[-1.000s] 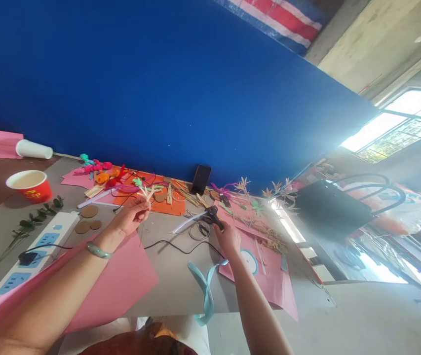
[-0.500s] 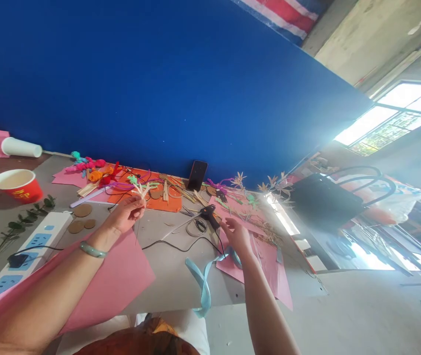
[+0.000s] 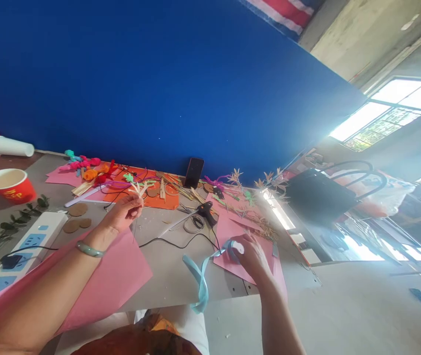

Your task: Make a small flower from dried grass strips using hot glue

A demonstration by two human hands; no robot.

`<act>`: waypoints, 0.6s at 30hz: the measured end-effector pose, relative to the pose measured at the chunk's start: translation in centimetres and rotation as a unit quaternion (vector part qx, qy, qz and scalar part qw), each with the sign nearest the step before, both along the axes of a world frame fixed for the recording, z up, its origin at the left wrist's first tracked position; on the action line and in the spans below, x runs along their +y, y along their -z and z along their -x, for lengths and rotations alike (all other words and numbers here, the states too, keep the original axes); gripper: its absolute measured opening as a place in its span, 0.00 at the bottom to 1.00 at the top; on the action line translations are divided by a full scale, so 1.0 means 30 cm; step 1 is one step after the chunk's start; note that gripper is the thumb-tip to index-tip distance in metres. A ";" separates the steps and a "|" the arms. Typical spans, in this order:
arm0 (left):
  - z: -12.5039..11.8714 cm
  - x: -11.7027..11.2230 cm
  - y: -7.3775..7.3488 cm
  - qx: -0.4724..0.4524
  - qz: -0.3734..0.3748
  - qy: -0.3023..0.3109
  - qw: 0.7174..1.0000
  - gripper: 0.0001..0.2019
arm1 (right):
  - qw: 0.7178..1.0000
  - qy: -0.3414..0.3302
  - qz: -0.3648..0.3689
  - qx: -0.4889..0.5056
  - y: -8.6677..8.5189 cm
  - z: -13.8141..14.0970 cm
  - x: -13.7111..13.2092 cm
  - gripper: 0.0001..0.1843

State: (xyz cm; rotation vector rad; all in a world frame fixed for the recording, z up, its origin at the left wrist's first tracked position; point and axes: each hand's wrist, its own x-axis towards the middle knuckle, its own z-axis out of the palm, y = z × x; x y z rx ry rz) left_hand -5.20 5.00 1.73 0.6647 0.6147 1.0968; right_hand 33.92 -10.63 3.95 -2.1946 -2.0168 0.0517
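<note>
My left hand (image 3: 127, 213) is closed in a pinch on a small pale dried flower (image 3: 140, 188) with thin pointed petals, held above the table. My right hand (image 3: 253, 254) is at the table's right side, its fingers curled round the right side of a light blue ribbon roll (image 3: 231, 250). A loose length of the ribbon (image 3: 202, 283) twists leftward and hangs at the table's front edge. Behind the roll lies a black glue gun (image 3: 207, 213) with its cable. Pink paper (image 3: 223, 264) is under the roll.
At the left are a white power strip (image 3: 28, 249), a red paper cup (image 3: 10, 186), a leafy green sprig (image 3: 23, 219) and wooden discs (image 3: 78, 209). A phone (image 3: 194, 172) leans on the blue partition (image 3: 166, 88). Dried flowers (image 3: 265, 185) and a black bag (image 3: 316, 197) are at right.
My right hand has moved from beside the glue gun down and right to the ribbon roll. My left hand still pinches the dried flower. The view has shifted slightly.
</note>
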 end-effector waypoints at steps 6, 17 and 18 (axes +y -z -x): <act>-0.002 0.000 0.003 -0.001 -0.004 0.003 1.000 0.13 | 0.998 -0.018 0.024 0.058 0.073 0.048 0.049 0.06; 0.001 0.001 0.002 0.001 -0.018 0.008 1.000 0.13 | 0.953 0.172 -0.182 0.170 0.026 -0.061 0.105 0.18; 0.002 0.001 0.002 0.003 -0.019 0.009 1.000 0.13 | 0.952 0.169 -0.187 0.172 0.015 -0.071 0.106 0.18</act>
